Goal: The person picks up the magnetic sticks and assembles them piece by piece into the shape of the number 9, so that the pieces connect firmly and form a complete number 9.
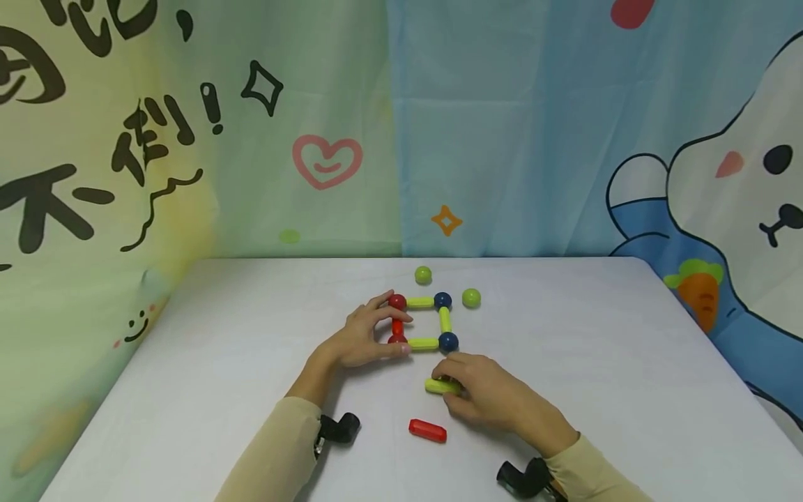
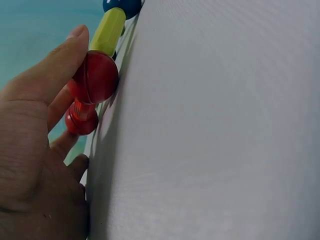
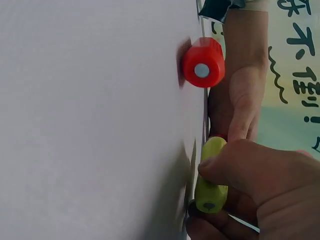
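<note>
A square made of toy rods and balls (image 1: 422, 302) lies on the white table, with red balls (image 1: 398, 301) and a red rod along its left side. Its right corners are dark blue balls (image 1: 448, 342), and its other sides are yellow-green rods. My left hand (image 1: 360, 339) holds the red side, thumb at the near ball (image 2: 97, 77) and fingers reaching to the far one. Just in front of the square, my right hand (image 1: 486, 392) pinches a loose yellow-green rod (image 3: 212, 192) between thumb and fingers, low over the table. Part of this rod is hidden behind the thumb.
A loose red rod (image 1: 428, 430) lies nearer me, left of my right wrist. Two light green balls (image 1: 423, 275) (image 1: 471, 298) sit beyond the square and at its far right. A printed curtain (image 1: 477, 139) hangs behind the table (image 1: 596, 335).
</note>
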`<state>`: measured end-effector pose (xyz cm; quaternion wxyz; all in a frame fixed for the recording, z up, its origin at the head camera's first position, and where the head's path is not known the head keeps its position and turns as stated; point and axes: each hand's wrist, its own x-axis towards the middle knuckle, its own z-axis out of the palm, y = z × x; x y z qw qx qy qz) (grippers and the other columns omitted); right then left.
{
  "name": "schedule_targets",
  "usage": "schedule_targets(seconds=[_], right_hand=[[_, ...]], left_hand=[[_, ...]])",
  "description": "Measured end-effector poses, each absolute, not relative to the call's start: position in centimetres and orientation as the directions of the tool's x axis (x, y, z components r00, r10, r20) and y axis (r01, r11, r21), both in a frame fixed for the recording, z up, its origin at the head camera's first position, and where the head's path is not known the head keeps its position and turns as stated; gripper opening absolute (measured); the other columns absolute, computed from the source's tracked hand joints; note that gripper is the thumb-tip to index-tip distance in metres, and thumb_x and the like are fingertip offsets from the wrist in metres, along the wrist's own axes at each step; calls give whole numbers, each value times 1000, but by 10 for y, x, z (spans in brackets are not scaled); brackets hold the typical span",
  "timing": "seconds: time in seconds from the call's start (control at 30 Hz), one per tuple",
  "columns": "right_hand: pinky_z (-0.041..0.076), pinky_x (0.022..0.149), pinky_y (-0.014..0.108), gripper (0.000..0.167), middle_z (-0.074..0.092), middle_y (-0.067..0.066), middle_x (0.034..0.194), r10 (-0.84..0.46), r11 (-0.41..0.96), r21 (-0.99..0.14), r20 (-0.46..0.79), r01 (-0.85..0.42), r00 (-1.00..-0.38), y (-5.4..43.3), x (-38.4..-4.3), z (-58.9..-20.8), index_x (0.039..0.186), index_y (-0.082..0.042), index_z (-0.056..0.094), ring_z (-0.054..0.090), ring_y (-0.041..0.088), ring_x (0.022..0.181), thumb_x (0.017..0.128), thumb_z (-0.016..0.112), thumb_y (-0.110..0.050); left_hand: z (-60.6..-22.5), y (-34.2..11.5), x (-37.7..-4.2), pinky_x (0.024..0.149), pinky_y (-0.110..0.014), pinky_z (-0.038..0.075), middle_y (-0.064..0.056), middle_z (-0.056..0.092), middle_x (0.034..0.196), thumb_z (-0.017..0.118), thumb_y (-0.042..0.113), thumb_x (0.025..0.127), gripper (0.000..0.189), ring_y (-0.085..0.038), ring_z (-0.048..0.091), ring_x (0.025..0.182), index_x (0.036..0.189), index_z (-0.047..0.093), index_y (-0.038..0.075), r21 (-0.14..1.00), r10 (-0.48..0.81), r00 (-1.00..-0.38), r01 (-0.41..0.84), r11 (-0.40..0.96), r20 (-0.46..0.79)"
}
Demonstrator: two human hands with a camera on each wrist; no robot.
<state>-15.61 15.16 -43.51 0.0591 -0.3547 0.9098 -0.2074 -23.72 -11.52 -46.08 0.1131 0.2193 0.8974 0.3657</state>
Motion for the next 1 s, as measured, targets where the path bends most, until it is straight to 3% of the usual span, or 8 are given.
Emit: schedule_targets(seconds=[0.23, 0.4, 0.77, 1.0], right_hand=[[56, 86, 36, 25, 68, -7, 106, -594, 680, -418, 169, -602, -787, 162, -158, -437, 112, -17, 71, 61, 9, 95, 89, 76, -10], [56, 78, 29, 24, 71, -7, 104, -509, 676, -490, 229, -550, -830, 168, -160, -441, 109, -17, 72, 63, 7, 88, 87, 78, -9], [56, 72, 25, 20, 69, -7, 87, -357, 684, -636, 134, -356, -924, 171, -162, -443, 105, -12, 73, 62, 4, 76, 86, 79, -11], [55, 71, 25, 18, 70, -4, 86, -256, 686, -687, 81, -240, -963, 171, -162, -444, 102, -9, 74, 63, 7, 76, 86, 79, -15]], left_hand=[[-460, -113, -238, 118, -70, 17, 3, 20, 171, 80, 48, 85, 51, -41, 19, 155, 132, 65, 37, 714, 469, -883, 310, 628, -30], [-460, -113, -238, 117, -71, 17, 2, 21, 171, 80, 48, 85, 51, -42, 19, 154, 132, 65, 38, 712, 473, -880, 308, 631, -39], [-463, -115, -239, 118, -70, 16, 0, 21, 171, 81, 46, 84, 52, -40, 18, 155, 133, 66, 35, 709, 476, -879, 314, 632, -35], [-461, -115, -237, 118, -70, 16, 1, 21, 171, 81, 47, 84, 51, -39, 19, 155, 132, 66, 36, 706, 467, -883, 310, 637, -34]])
